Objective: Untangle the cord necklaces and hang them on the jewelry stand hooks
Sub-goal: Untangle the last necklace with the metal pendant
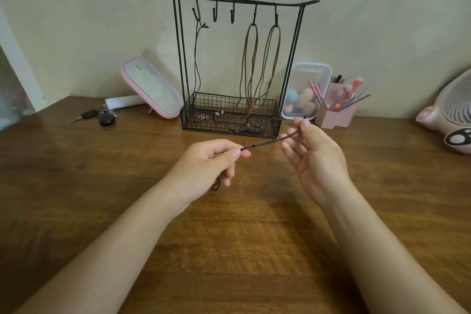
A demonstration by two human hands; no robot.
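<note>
Left hand (211,160): held up over the table, palm turned to the right; thumb and first finger pinch the black cord (270,141); the other fingers curl under.
Right hand (314,158): held a little higher, palm facing the left hand; thumb and first finger pinch the other end of the cord; the other fingers are loosely bent and apart.
Cord: pulled straight between the two hands; it runs left to right and slopes up toward the right hand; a small knot sits near the left hand; a loop of it hangs below the left hand; a short tip sticks up past the right fingers.
Jewelry stand (244,0): stands upright at the back of the table, behind the hands and well apart from them.
On the stand: a black necklace (196,58) hangs from the left hook; two brown necklaces (251,66) hang from the two right hooks; the two middle hooks (215,14) are bare.
Table (229,250): brown wood, below both arms.
</note>
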